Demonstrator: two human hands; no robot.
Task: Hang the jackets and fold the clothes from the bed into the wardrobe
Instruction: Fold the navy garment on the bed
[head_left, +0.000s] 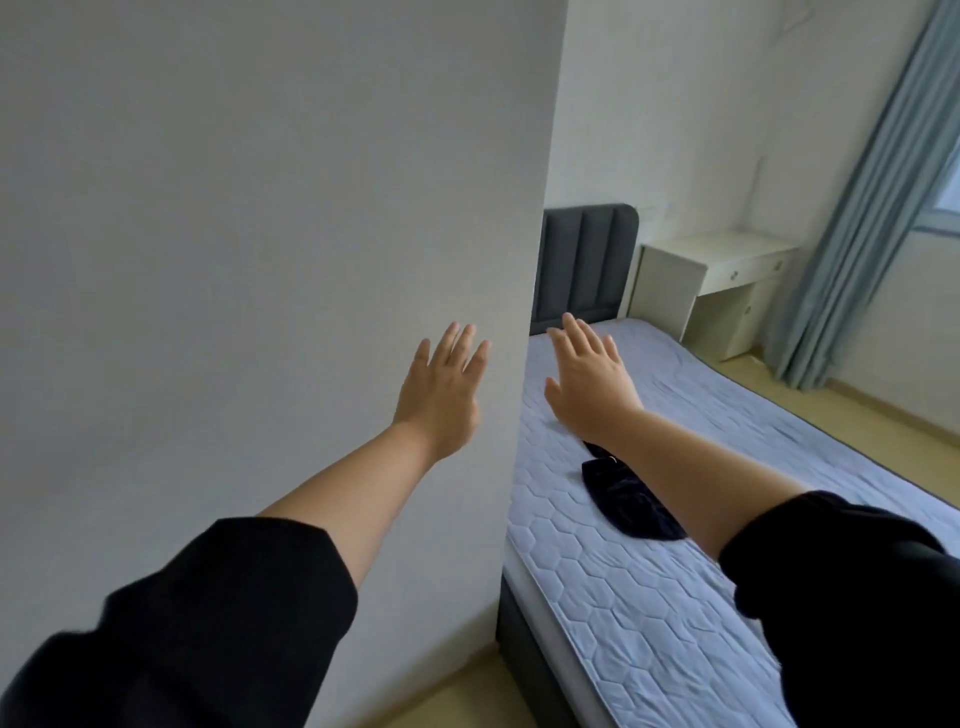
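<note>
- Both hands are raised with arms stretched forward and hold nothing — the left hand (441, 387) has straight, slightly spread fingers in front of a plain white panel (260, 234); the right hand (589, 379) has straight fingers close together, above the bed (649, 597).
- A dark garment (626, 501) lies crumpled on the quilted, hexagon-stitched mattress, partly hidden by the right forearm.
- It looks soft, limp and light, velvety — probably best lifted by an edge or shoulders, then shaken flat.
- The headboard (582, 265) is padded grey.
</note>
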